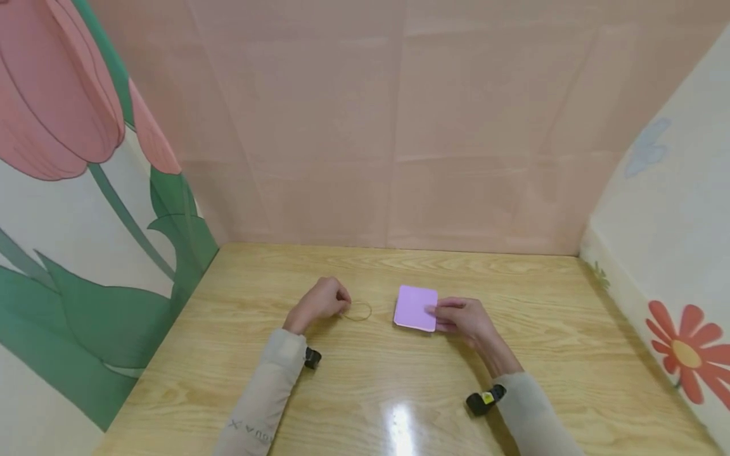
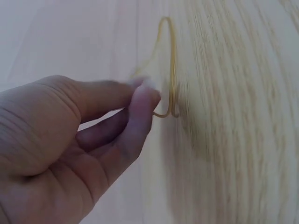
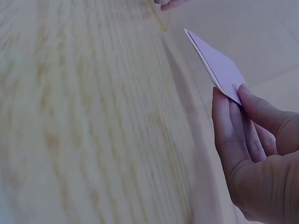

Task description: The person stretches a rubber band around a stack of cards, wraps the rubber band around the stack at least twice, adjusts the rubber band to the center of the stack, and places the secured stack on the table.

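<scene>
My left hand (image 1: 321, 299) pinches one side of a thin yellow rubber band (image 1: 371, 310) between thumb and fingertips. In the left wrist view the rubber band (image 2: 172, 60) hangs as a loose loop beside the fingers, close to the tabletop. To the right, my right hand (image 1: 464, 318) holds a small purple notepad (image 1: 415, 308) by its right edge, thumb on the cover and fingers underneath. The right wrist view shows the notepad (image 3: 219, 67) tilted and raised over the table, its thin white page edges visible. A short gap separates the band from the notepad.
Both hands are over a light wood-grain table (image 1: 353, 392). A plain pinkish backdrop (image 1: 393, 126) rises behind it, with a tulip-painted panel (image 1: 114, 240) at the left and a flower-painted panel (image 1: 673, 253) at the right. Each wrist wears a small black camera (image 1: 312, 358).
</scene>
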A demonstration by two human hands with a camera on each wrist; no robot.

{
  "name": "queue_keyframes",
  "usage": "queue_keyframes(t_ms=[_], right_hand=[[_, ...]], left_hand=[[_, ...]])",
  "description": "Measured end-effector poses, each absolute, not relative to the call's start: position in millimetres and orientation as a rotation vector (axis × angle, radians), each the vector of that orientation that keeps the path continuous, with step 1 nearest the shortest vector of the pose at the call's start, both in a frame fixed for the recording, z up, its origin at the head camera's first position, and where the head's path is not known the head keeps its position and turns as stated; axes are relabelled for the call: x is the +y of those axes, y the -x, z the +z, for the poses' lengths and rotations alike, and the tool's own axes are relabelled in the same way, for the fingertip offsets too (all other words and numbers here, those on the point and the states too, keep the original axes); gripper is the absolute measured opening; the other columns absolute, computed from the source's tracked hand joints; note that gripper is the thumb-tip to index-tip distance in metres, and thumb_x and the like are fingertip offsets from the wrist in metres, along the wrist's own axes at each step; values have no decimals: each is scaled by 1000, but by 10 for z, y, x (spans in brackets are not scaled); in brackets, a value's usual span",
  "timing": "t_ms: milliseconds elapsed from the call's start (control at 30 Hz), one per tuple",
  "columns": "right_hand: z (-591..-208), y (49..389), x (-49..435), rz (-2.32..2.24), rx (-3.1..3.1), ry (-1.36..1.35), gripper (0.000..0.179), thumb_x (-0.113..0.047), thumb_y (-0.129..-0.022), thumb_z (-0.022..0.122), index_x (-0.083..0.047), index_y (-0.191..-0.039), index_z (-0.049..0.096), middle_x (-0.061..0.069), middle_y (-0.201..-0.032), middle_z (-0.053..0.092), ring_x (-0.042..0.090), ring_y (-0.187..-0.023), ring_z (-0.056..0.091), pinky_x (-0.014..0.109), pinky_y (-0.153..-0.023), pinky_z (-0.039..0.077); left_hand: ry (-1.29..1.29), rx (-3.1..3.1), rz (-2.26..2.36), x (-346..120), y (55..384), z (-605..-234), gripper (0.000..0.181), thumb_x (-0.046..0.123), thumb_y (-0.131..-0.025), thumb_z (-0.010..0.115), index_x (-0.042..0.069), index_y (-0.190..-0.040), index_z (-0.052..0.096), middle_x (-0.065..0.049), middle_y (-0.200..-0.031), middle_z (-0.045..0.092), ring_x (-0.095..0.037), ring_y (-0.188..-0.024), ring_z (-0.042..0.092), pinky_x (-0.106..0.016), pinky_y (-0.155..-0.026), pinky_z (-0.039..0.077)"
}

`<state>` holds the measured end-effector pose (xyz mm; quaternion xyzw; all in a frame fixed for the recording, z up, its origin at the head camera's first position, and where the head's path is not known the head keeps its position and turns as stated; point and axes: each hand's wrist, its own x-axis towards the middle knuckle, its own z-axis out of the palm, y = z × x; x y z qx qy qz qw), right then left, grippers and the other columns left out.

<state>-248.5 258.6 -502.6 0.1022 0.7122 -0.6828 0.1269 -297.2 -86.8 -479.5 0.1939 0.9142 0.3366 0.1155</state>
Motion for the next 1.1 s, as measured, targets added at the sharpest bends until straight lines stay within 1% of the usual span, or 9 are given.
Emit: queue_keyframes(t_ms=[100,200,267,367,500,700,800,967,1100], right_hand=[[-5003,2483,2582,-1978,2076,-286,33,-9,-95,79,8,-121,70,4,-95,80,19,-85,79,34,-80,67],[-4983,2481,2573,-1981,2069,-273,28,-8,-94,79,7,-117,72,5,-94,80,19,-83,79,34,-79,67],[-4969,2474,2561,-1983,2062,-257,24,-8,-94,79,5,-113,74,4,-93,80,19,-83,79,34,-79,67],[-4951,2465,2540,-1991,2048,-238,15,-8,-94,79,1,-106,76,4,-92,80,19,-82,79,34,-78,67],[-4942,2463,2504,-1997,2036,-229,9,-8,-94,79,-2,-101,78,4,-91,80,19,-82,79,34,-78,67],[-4930,2468,2457,-2034,1999,-213,5,-5,-94,78,-3,-99,78,3,-89,79,17,-80,78,32,-75,67],[-4927,2461,2439,-2046,1979,-182,4,-4,-94,77,-3,-99,77,2,-88,79,16,-78,77,31,-74,67],[-4938,2446,2408,-2064,1939,-161,5,-4,-95,76,-8,-94,78,0,-87,80,14,-78,77,30,-73,67],[-4961,2445,2389,-2083,1899,-149,10,-2,-95,75,-11,-91,77,-1,-88,80,15,-80,78,30,-74,67]], left_hand=[[-547,2687,1035,-856,2972,-4786,16,11,-102,68,4,-103,82,-10,-75,77,-12,-63,62,-23,-62,49],[-530,2675,1117,-837,2978,-4770,19,14,-104,67,4,-104,83,-11,-74,76,-12,-61,61,-22,-61,49],[-532,2669,1166,-823,2983,-4754,20,14,-104,67,3,-105,82,-12,-77,77,-14,-62,63,-22,-60,49],[-543,2662,1225,-796,2984,-4714,22,16,-105,66,1,-104,82,-16,-81,78,-24,-66,69,-23,-59,50],[-536,2642,1313,-754,2979,-4675,26,20,-105,66,-2,-103,81,-20,-86,78,-37,-77,75,-23,-61,54],[-541,2650,1431,-668,2980,-4665,26,20,-104,68,-3,-104,81,-19,-87,79,-41,-80,76,-23,-60,57],[-524,2659,1462,-626,2978,-4669,26,20,-104,68,-2,-104,81,-19,-89,80,-39,-80,77,-28,-63,61],[-518,2601,1540,-556,2966,-4666,26,21,-103,70,-2,-105,81,-21,-93,80,-33,-78,78,-50,-75,66],[-513,2543,1618,-505,2962,-4660,22,19,-102,72,0,-101,82,-23,-93,79,-23,-71,77,-55,-78,66]])
